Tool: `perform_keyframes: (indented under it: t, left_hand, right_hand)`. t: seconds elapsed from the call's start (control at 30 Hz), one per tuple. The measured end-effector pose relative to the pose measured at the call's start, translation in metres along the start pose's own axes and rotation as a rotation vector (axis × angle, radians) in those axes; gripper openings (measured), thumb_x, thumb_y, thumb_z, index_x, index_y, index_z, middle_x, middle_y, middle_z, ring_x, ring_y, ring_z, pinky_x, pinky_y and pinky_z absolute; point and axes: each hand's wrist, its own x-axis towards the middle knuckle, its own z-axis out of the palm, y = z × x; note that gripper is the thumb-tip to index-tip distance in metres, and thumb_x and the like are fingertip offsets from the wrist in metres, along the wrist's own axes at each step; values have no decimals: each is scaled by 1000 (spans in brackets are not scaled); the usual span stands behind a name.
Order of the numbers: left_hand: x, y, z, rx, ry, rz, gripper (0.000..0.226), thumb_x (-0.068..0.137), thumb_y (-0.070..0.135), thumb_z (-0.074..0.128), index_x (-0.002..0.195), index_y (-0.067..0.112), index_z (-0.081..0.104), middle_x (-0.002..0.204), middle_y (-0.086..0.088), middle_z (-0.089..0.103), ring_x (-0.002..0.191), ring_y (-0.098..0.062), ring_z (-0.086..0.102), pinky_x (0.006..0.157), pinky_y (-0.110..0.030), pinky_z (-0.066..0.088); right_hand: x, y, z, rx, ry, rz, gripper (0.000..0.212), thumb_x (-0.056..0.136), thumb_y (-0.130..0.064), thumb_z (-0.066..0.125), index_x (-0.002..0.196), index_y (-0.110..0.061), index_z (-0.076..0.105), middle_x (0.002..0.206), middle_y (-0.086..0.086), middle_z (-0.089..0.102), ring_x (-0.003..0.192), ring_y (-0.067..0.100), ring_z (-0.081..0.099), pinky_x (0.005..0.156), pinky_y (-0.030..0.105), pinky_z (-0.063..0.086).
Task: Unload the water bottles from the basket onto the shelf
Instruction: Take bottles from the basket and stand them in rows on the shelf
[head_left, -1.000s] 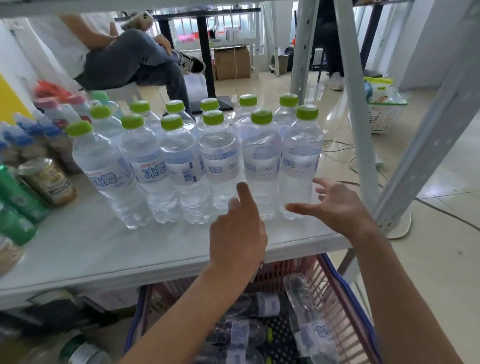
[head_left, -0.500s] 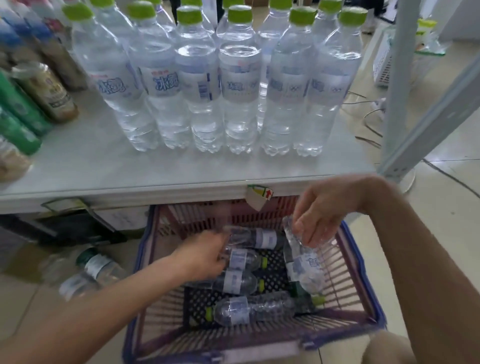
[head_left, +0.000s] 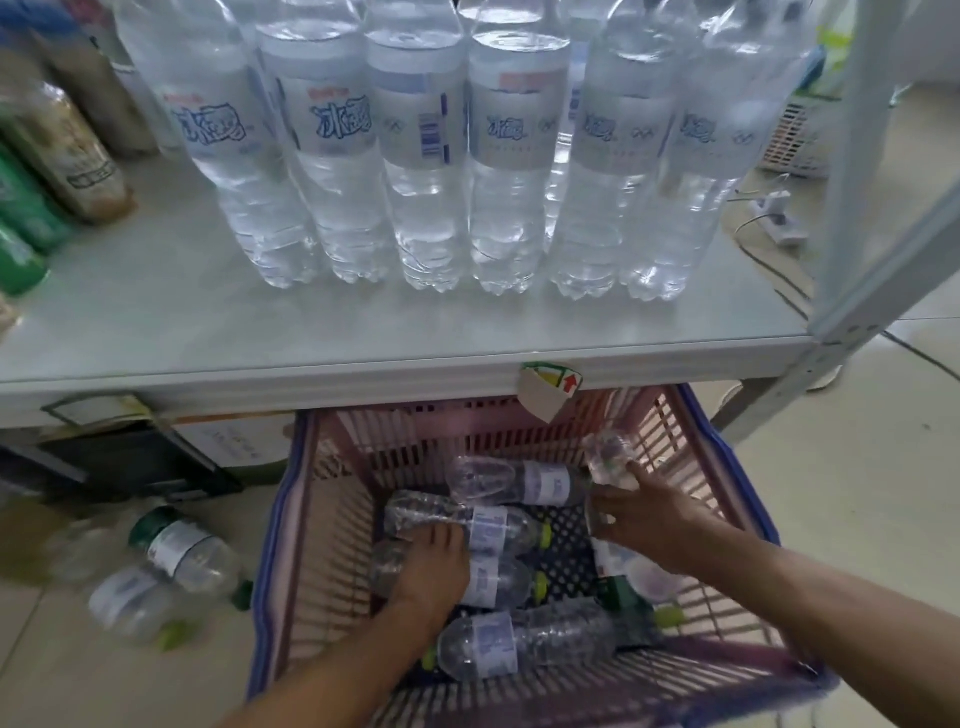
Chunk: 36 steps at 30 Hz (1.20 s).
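Observation:
A pink basket (head_left: 332, 519) with blue trim sits on the floor under the white shelf (head_left: 363, 332). Several clear water bottles with green caps lie in it. My left hand (head_left: 431, 566) is curled over a lying bottle (head_left: 493, 577) near the basket's middle. My right hand (head_left: 644, 514) grips a tilted bottle (head_left: 608, 460) at the basket's right side, its base pointing up toward the shelf. Another bottle (head_left: 514, 483) lies across the back and one (head_left: 519, 644) lies near the front. A row of upright water bottles (head_left: 431, 156) stands on the shelf.
Green and tan drink bottles (head_left: 57, 150) stand at the shelf's left. Two bottles (head_left: 176, 561) lie on the floor left of the basket. A paper tag (head_left: 548, 387) hangs from the shelf edge. A grey shelf post (head_left: 862, 218) rises at right.
Both hands have dropped from the shelf into the basket. The left hand has closed over a lying bottle and the right hand has settled on the tilted bottle at the right.

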Motion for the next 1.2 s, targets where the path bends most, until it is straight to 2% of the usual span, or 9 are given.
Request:
perform_keyframes:
  t: [0.17, 0.3, 0.47, 0.57, 0.67, 0.77, 0.9, 1.1, 1.2]
  left_hand:
    - [-8, -3, -18, -69, -98, 7, 52, 96, -10, 49, 148, -10, 37, 148, -29, 36, 126, -43, 52, 98, -52, 49]
    - [-28, -11, -43, -404, -71, -22, 71, 95, 7, 64, 157, 5, 30, 148, -13, 47, 125, -30, 57, 103, -34, 49]
    - [-59, -48, -81, -507, -35, -48, 48, 87, 28, 72, 132, 17, 62, 133, -9, 53, 116, -25, 63, 91, -26, 53]
    - [-68, -64, -100, -567, -13, -113, 29, 84, 40, 73, 99, 15, 74, 102, -4, 70, 94, -19, 73, 63, -24, 46]
    - [-76, -66, -116, -604, 30, -151, 34, 78, 43, 76, 93, 12, 77, 94, -4, 78, 88, -19, 75, 65, -26, 52]
    - [-89, -68, -130, -706, 32, -95, 37, 74, 41, 79, 100, 14, 74, 97, -3, 74, 90, -20, 72, 73, -34, 58]
    - [-114, -77, -162, -575, -113, -128, 45, 65, 49, 86, 76, 21, 52, 79, 6, 54, 66, -11, 56, 49, -26, 37]
    - [-169, -144, -221, -722, -133, 58, 45, 54, 68, 84, 75, 28, 77, 62, 11, 56, 54, -6, 49, 52, -33, 36]
    - [-192, -187, -240, -931, -66, 88, 47, 56, 71, 87, 88, 37, 83, 90, 17, 74, 78, -5, 73, 73, -40, 56]
  right_hand:
    - [-1, -12, -7, -372, -20, -14, 52, 100, -6, 56, 151, -15, 49, 160, 10, 44, 158, 29, 16, 121, 71, 4]
    - [-13, -20, -19, -396, 214, -51, 60, 93, 0, 65, 148, -19, 52, 162, 12, 41, 156, 37, 25, 113, 81, 17]
    - [-42, -34, -78, 301, 345, -58, 33, 91, -31, 69, 123, -34, 64, 114, -5, 77, 104, 20, 74, 86, 38, 61]
    - [-64, -36, -119, 501, 370, -112, 64, 76, -38, 83, 135, -40, 59, 112, -11, 76, 97, 10, 72, 81, 36, 61]
    - [-93, -40, -156, 474, 517, -189, 81, 68, -43, 82, 142, -49, 51, 112, -20, 75, 97, 1, 69, 82, 33, 59]
    - [-127, -38, -184, 677, 594, -255, 71, 69, -52, 85, 135, -47, 60, 109, -27, 75, 96, -4, 71, 83, 31, 59]
    - [-167, -27, -212, 965, 775, -346, 48, 66, -46, 95, 110, -42, 76, 102, -27, 78, 91, -1, 77, 80, 26, 63]
    - [-202, -5, -253, 1067, 1008, -341, 55, 57, -46, 93, 109, -38, 78, 100, -22, 80, 92, 1, 78, 81, 17, 60]
    - [-209, 6, -269, 1080, 1111, -312, 48, 50, -41, 93, 96, -48, 80, 91, -25, 80, 85, -1, 78, 72, 12, 59]
